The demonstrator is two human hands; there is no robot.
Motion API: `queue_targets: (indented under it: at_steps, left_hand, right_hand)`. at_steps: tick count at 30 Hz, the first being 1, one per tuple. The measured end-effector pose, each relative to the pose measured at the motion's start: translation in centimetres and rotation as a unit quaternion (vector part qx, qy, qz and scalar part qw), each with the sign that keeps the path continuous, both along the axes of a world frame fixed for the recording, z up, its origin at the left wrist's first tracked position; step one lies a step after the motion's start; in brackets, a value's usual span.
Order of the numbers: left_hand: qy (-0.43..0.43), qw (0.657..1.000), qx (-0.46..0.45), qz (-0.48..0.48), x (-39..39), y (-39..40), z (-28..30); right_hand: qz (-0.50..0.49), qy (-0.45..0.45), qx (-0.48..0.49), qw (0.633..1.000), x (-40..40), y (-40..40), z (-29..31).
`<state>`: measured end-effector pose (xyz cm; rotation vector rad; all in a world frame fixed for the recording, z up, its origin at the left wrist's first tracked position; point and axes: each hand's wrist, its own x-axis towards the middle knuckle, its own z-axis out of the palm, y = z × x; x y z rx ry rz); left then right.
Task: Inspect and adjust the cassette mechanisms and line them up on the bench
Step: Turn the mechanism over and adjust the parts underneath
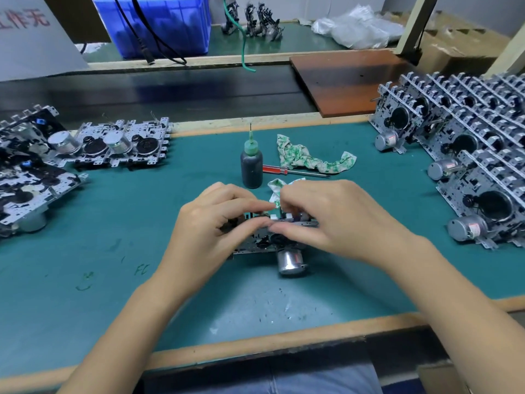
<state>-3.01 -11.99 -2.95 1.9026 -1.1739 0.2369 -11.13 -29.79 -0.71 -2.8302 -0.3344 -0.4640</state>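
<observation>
Mechanism in hand: I see one cassette mechanism (264, 240) at the middle of the green counter (113, 223), tipped on edge with its silver motor (289, 261) toward me, likely to expose the top edge
Left hand (210, 223): its grip is curled round the chassis, bracing it, I judge
Right hand (321, 220): fingers pinch at the top edge beside a scrap of green-printed cloth (274, 191); what they hold I cannot tell
Supplies: oil bottle (251, 163), red screwdriver (284, 170) and rag (312, 157) just behind, within reach
Left group: mechanisms lying flat (119, 146)
Right group: stacked rows on edge (468, 155), well apart
</observation>
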Motion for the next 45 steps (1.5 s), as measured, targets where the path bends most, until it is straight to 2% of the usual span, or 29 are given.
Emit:
queue_targets:
  at_steps: [3, 7, 10, 16, 21, 24, 26, 30, 36, 39, 40, 42, 45]
  left_hand:
    - [-0.036, 0.998, 0.027, 0.039, 0.0, 0.9, 0.1]
    - [-0.083, 0.995, 0.032, 0.033, -0.3, 0.9, 0.2]
    - [-0.116, 0.993, 0.028, 0.006, -0.7, -1.0, 0.9]
    - [-0.146, 0.986, 0.022, -0.078, -2.1, -9.0, 2.7]
    - [-0.105, 0.985, 0.070, -0.121, -5.5, -14.3, 1.0]
    - [-0.081, 0.974, 0.164, -0.134, -7.8, -16.5, -1.3]
    - [-0.057, 0.964, 0.219, -0.142, -9.1, -17.8, -2.8]
    - [-0.003, 0.964, 0.225, -0.144, -10.5, -19.6, -4.2]
    - [-0.052, 0.964, 0.241, -0.104, -10.0, -20.8, -4.3]
    - [-0.078, 0.957, 0.257, -0.114, -9.9, -20.8, -4.2]
    - [-0.060, 0.958, 0.249, -0.128, -9.9, -20.6, -4.1]
    - [0.026, 0.964, 0.210, -0.160, -9.5, -20.0, -3.4]
    - [0.136, 0.971, 0.112, -0.161, -7.8, -17.5, -1.6]
  right_hand:
    - [0.040, 0.045, -0.016, 0.998, 0.7, -0.2, 0.8]
    - [0.059, 0.085, 0.048, 0.993, 0.1, -0.4, 0.6]
    - [0.016, 0.081, 0.105, 0.991, -1.7, -1.6, 0.8]
    - [-0.138, -0.029, 0.150, 0.978, -7.3, -6.4, 2.5]
    - [-0.310, -0.068, 0.137, 0.938, -10.6, -10.7, 1.4]
    - [-0.390, -0.061, 0.138, 0.908, -11.2, -11.7, -0.2]
    - [-0.428, -0.068, 0.137, 0.891, -11.2, -12.0, -0.8]
    - [-0.466, -0.079, 0.127, 0.872, -10.5, -12.2, -0.9]
    - [-0.526, -0.038, 0.062, 0.847, -9.3, -12.2, -0.7]
    - [-0.556, -0.099, -0.023, 0.825, -9.0, -11.2, 0.3]
    - [-0.543, -0.136, -0.024, 0.828, -8.7, -10.6, 0.9]
    - [-0.483, -0.169, 0.022, 0.859, -7.4, -8.9, 1.9]
    - [-0.376, -0.138, 0.116, 0.909, -5.1, -5.6, 2.1]
